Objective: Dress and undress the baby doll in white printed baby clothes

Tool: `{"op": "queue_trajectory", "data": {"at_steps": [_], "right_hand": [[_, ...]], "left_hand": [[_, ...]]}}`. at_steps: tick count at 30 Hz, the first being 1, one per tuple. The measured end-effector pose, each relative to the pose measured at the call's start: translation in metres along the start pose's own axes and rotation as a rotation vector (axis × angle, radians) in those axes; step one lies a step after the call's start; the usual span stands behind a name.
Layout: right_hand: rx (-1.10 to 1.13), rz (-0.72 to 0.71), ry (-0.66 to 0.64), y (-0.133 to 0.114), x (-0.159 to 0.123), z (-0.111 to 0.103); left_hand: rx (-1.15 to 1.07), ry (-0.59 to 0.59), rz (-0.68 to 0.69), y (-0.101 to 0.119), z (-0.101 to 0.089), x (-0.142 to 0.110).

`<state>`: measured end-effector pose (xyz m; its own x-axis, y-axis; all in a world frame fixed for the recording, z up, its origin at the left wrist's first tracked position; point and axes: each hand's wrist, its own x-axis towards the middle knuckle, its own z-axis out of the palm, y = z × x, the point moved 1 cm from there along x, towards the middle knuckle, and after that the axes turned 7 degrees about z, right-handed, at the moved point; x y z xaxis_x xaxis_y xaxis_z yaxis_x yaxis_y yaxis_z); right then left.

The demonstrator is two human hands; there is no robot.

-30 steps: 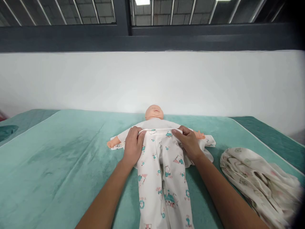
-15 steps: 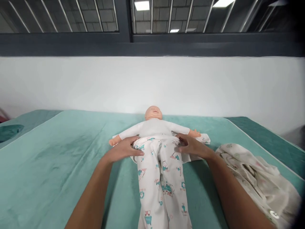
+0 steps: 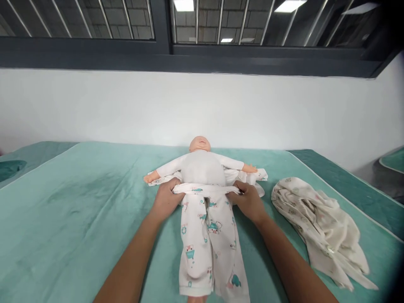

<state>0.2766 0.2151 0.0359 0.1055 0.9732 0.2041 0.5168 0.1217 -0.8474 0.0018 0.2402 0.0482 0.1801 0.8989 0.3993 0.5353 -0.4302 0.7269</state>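
Observation:
A baby doll (image 3: pixel 203 168) lies on its back, its arms spread wide in a white long-sleeved top. White printed trousers (image 3: pixel 214 235) cover its legs. My left hand (image 3: pixel 168 198) grips the waistband at its left end, and my right hand (image 3: pixel 249 201) pinches the right end. Between them the waistband is stretched straight across the doll's lower belly. A bit of the doll's foot (image 3: pixel 197 299) shows below the left trouser leg. Under the doll's arms lies a printed white garment (image 3: pixel 262 174), mostly hidden by its body.
Crumpled cream clothing (image 3: pixel 322 223) lies to the right on the green padded surface (image 3: pixel 88 210). A white wall (image 3: pixel 126 105) rises behind the doll's head, with a dark-framed barred window (image 3: pixel 170 50) above it.
The waistband has come down from the doll's waist towards me, folding over, with both hands now closed on it. A foot has come into sight at the left trouser hem.

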Motion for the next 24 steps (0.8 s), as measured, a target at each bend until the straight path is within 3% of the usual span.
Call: {"op": "queue_trajectory", "data": {"at_steps": [3,5,9,16,19,24], "right_hand": [[0.012,0.001,0.139,-0.005,-0.003,0.006],[0.070,0.003,0.117,-0.006,-0.004,0.010],[0.240,0.019,-0.006,0.000,-0.006,0.010],[0.372,0.013,-0.387,0.000,-0.018,-0.006],[0.302,0.049,-0.494,-0.003,-0.027,-0.011],[0.251,-0.085,-0.314,-0.005,-0.042,-0.007]], "left_hand": [[-0.065,0.071,-0.024,0.002,0.003,-0.005],[-0.159,0.031,-0.037,0.003,0.003,-0.008],[-0.280,-0.186,-0.010,0.004,-0.004,-0.013],[-0.318,-0.372,0.021,0.002,-0.014,-0.026],[-0.257,-0.324,0.051,0.003,-0.011,-0.033],[-0.207,-0.153,0.087,0.012,-0.003,-0.046]]}}
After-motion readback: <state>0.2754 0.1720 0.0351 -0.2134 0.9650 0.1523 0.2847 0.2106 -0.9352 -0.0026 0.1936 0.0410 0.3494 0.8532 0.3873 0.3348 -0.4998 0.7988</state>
